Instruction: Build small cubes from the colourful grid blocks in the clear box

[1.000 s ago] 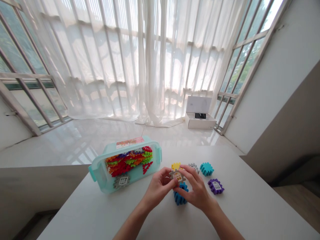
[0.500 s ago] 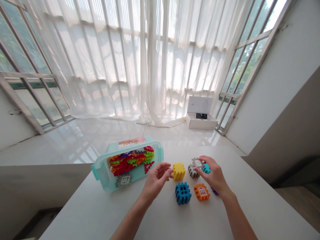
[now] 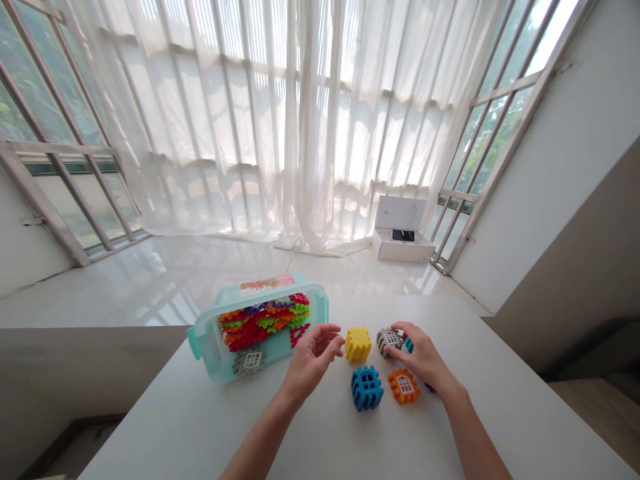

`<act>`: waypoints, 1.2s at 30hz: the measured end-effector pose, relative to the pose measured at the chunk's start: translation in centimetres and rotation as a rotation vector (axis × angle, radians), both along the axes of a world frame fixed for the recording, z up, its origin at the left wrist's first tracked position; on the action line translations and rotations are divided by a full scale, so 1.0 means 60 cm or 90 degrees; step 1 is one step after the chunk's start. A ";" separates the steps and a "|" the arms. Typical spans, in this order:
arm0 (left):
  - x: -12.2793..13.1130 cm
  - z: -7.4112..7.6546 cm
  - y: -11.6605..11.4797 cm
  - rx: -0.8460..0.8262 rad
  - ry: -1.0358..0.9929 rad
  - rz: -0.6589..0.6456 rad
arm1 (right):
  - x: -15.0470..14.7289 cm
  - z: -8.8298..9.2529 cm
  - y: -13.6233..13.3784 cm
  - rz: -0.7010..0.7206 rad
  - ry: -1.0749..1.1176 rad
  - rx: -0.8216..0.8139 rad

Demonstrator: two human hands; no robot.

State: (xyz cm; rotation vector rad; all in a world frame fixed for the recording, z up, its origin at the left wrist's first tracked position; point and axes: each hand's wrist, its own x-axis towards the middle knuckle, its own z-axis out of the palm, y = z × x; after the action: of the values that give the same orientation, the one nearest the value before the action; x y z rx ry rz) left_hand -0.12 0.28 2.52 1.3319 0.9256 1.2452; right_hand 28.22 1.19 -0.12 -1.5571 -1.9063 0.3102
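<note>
My left hand hangs open just left of a yellow toy block cube, its fingertips almost touching it. My right hand grips a grey window block between thumb and fingers. Behind that hand, a teal block and a purple window block are mostly hidden. A blue window cube and an orange window block stand in front, nearer me, with neither hand touching them.
A clear teal plastic box lies on the white table to the left, holding many colourful interlocking pieces. Beyond the table's far edge are a glossy floor, an open white box and sheer curtains.
The grey window piece in my right hand has moved down onto the grey block. My left hand has barely moved, and the view has shifted slightly.
</note>
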 end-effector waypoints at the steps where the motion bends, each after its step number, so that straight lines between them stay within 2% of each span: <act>1: 0.000 0.000 0.000 0.001 0.000 -0.001 | 0.000 -0.001 0.000 0.003 -0.001 -0.004; 14: -0.003 0.005 -0.001 0.016 0.020 0.019 | 0.000 -0.002 -0.003 0.015 -0.009 0.017; 21: -0.024 -0.001 0.016 0.061 0.065 0.088 | 0.004 0.006 -0.004 -0.022 0.013 0.111; 25: -0.045 -0.010 0.030 0.136 0.209 0.209 | -0.001 0.008 -0.003 -0.027 0.020 0.157; 30: -0.082 -0.020 0.046 0.313 0.510 0.396 | -0.012 0.011 -0.005 -0.023 0.026 0.204; 33: -0.104 -0.026 0.058 0.342 0.665 0.437 | -0.020 0.014 -0.007 -0.022 0.026 0.220; 36: -0.119 -0.033 0.071 0.291 0.767 0.431 | -0.026 0.016 -0.009 -0.015 0.020 0.226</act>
State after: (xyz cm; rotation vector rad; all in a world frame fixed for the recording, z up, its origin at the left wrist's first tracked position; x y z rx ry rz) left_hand -7.26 4.56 0.53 2.3200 2.1466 1.0874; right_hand 26.66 0.64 0.84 -1.3276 -1.8010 -0.0154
